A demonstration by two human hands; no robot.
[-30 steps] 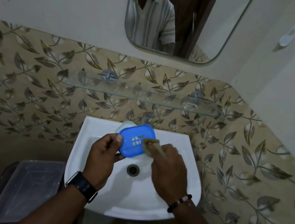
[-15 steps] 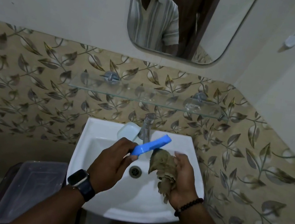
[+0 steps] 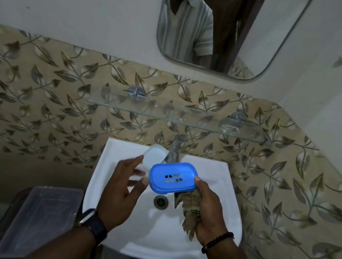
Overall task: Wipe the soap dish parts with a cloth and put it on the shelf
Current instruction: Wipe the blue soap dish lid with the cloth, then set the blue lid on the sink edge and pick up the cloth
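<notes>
I take the tap (image 3: 176, 149) as my marker. The blue drainer tray (image 3: 173, 178) sits just in front of the tap and above the sink (image 3: 210, 237), face up, its slots showing, with its long axis running left to right and its right end tipped a little higher. My right hand (image 3: 208, 212) pinches that right end, thumb on the rim, and the same hand keeps the crumpled cloth (image 3: 188, 211) bunched in the palm under the tray. My left hand (image 3: 123, 187) is open, fingers spread, just beside the tray's left end and not gripping anything; whether a fingertip brushes the rim I cannot tell through the blur. The white base (image 3: 153, 156) rests on the sink's back ledge, just left of the tap and just beyond my left fingers. So the left hand is the nearer one to the base, and I judge that it reaches up and away for it. The glass shelf (image 3: 176, 116) runs above the tap with nothing of the dish on it yet.
</notes>
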